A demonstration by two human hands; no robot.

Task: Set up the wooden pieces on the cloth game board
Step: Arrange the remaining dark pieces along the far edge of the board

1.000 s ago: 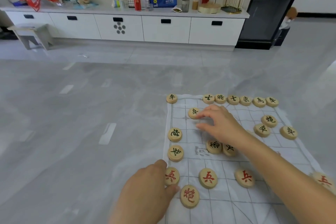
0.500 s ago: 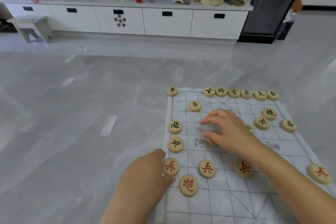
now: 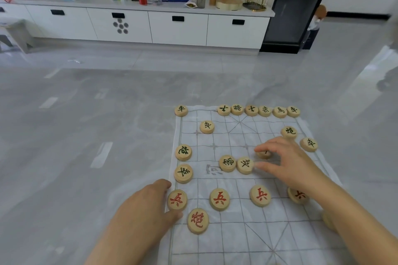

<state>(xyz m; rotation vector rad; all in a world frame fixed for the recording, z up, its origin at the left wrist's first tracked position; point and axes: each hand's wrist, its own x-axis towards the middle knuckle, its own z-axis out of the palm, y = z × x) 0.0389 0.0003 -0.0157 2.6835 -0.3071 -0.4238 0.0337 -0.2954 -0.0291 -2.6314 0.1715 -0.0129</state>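
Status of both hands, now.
Left hand: open, thumb against a round wooden piece with a red character.
Right hand: fingers closing on a round black-marked wooden piece.

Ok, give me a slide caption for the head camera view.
Right hand grips a wooden piece mid-board; left hand touches a red piece.

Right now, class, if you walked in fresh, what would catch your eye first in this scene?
First, the cloth game board spread on the grey floor, dotted with round wooden pieces, green-lettered at the far side and red-lettered nearer. Next, the right hand over the board's middle, fingertips on a green-lettered piece, while the left hand rests at the board's left edge beside a red-lettered piece.
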